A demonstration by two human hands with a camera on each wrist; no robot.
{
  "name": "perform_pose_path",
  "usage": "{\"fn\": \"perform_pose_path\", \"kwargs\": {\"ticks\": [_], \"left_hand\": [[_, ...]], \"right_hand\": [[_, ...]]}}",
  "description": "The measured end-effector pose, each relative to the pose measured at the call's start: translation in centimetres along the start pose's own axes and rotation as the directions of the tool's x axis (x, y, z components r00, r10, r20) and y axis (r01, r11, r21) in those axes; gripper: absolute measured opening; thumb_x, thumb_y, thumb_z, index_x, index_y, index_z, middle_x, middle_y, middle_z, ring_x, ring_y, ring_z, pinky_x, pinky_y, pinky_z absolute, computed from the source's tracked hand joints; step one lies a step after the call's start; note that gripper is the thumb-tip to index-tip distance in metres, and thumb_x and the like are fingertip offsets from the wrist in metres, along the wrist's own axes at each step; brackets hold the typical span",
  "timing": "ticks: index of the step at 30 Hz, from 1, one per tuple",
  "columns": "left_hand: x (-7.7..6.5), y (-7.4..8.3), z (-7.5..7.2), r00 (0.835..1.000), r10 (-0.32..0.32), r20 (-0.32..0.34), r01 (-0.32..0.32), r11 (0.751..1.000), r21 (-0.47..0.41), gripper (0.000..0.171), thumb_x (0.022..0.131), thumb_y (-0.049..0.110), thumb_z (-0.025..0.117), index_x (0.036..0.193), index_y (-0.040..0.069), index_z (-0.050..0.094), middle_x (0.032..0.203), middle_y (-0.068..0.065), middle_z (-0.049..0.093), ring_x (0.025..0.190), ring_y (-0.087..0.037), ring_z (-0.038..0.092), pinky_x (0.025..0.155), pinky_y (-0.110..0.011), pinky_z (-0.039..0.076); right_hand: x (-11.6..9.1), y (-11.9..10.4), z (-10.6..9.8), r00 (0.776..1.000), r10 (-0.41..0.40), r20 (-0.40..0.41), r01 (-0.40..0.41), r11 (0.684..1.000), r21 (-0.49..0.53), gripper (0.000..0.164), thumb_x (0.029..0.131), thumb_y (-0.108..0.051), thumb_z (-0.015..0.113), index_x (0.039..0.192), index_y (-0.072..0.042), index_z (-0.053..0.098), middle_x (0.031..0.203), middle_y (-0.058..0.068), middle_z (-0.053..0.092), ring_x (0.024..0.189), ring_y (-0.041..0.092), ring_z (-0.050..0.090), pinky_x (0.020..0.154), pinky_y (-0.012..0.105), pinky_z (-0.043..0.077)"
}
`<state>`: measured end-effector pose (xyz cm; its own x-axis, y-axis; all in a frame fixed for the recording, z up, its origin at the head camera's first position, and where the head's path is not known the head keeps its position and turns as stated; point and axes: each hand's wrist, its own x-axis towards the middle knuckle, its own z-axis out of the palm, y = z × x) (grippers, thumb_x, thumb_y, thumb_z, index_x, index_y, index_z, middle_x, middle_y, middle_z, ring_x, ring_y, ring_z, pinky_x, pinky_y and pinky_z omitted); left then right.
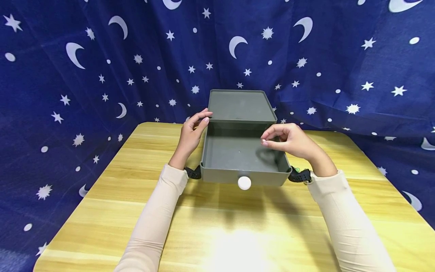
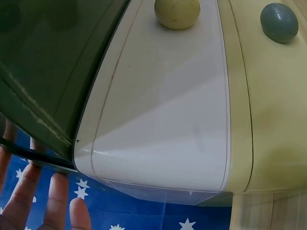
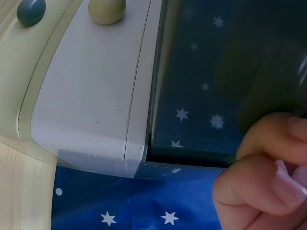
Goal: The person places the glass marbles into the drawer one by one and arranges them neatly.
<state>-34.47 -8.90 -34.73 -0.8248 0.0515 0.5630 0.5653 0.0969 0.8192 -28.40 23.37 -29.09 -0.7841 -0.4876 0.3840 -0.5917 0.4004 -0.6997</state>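
In the head view a small chest of drawers has its grey top drawer (image 1: pixel 234 147) pulled out, a white round knob (image 1: pixel 244 183) on its front. A tiny pale speck (image 1: pixel 239 151) lies on the drawer's floor. My left hand (image 1: pixel 191 136) is at the chest's left side by the rimmed top (image 1: pixel 241 105), thumb and fingers touching its edge. In the left wrist view its fingers (image 2: pixel 55 201) reach out straight. Over the drawer's right side, my right hand (image 1: pixel 289 139) pinches a tiny pinkish thing (image 3: pixel 284 167) between thumb and forefinger, mostly hidden by the fingertips.
Below the open drawer, a white drawer front (image 2: pixel 163 105) with a yellowish knob (image 2: pixel 177 12) and a pale yellow one (image 3: pixel 29 91) with a blue-grey knob (image 3: pixel 31 12) show. The chest stands on a wooden table (image 1: pixel 136 196). Behind hangs a blue star-patterned cloth (image 1: pixel 153 56).
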Motion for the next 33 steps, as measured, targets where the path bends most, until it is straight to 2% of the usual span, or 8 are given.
{"fn": "perform_pose_path", "kwargs": {"ticks": [8, 18, 26, 29, 33], "left_hand": [[-0.03, 0.09, 0.06, 1.000, -0.005, 0.000, 0.005, 1.000, -0.001, 0.029, 0.110, 0.009, 0.061, 0.134, -0.004, 0.071, 0.155, -0.013, 0.061, 0.132, -0.032, 0.064, 0.104, -0.034, 0.047], [-0.04, 0.20, 0.02, 1.000, -0.007, 0.001, 0.007, 1.000, 0.002, 0.029, 0.110, 0.009, 0.061, 0.133, -0.004, 0.071, 0.156, -0.013, 0.061, 0.133, -0.034, 0.063, 0.106, -0.038, 0.047], [0.02, -0.04, 0.09, 1.000, -0.007, 0.001, 0.007, 1.000, 0.004, 0.029, 0.110, 0.009, 0.060, 0.133, -0.004, 0.071, 0.156, -0.013, 0.061, 0.133, -0.032, 0.063, 0.105, -0.036, 0.047], [0.08, -0.03, 0.09, 1.000, -0.005, -0.002, 0.005, 1.000, 0.004, 0.029, 0.110, 0.009, 0.060, 0.133, -0.005, 0.071, 0.156, -0.013, 0.061, 0.135, -0.032, 0.062, 0.105, -0.036, 0.047], [0.07, -0.06, -0.01, 1.000, -0.002, -0.001, 0.002, 1.000, 0.005, 0.029, 0.111, 0.010, 0.060, 0.134, -0.004, 0.071, 0.156, -0.014, 0.061, 0.137, -0.030, 0.061, 0.105, -0.035, 0.047]], "right_hand": [[-0.04, 0.23, 0.00, 1.000, -0.017, -0.001, 0.017, 1.000, 0.006, 0.014, 0.090, 0.010, 0.078, 0.102, 0.004, 0.077, 0.090, -0.009, 0.078, 0.068, 0.008, 0.062, 0.061, 0.022, 0.042], [-0.11, 0.48, 0.07, 0.999, -0.033, -0.014, 0.033, 0.999, 0.030, 0.013, 0.091, 0.012, 0.076, 0.103, 0.007, 0.075, 0.091, -0.009, 0.078, 0.073, 0.007, 0.066, 0.065, 0.020, 0.046], [-0.46, 0.61, -0.25, 0.997, -0.051, -0.050, 0.053, 0.998, 0.045, 0.013, 0.092, 0.013, 0.074, 0.104, 0.006, 0.075, 0.092, -0.008, 0.079, 0.065, 0.008, 0.064, 0.064, 0.019, 0.049], [-0.63, 0.69, -0.37, 0.996, -0.063, -0.062, 0.066, 0.996, 0.064, 0.014, 0.093, 0.011, 0.075, 0.105, 0.005, 0.075, 0.093, -0.005, 0.080, 0.069, 0.010, 0.068, 0.066, 0.018, 0.051], [-0.92, 0.92, -0.44, 0.993, -0.086, -0.083, 0.093, 0.991, 0.091, 0.014, 0.093, 0.014, 0.072, 0.107, 0.010, 0.073, 0.096, -0.002, 0.081, 0.076, 0.010, 0.073, 0.070, 0.017, 0.053]]}}
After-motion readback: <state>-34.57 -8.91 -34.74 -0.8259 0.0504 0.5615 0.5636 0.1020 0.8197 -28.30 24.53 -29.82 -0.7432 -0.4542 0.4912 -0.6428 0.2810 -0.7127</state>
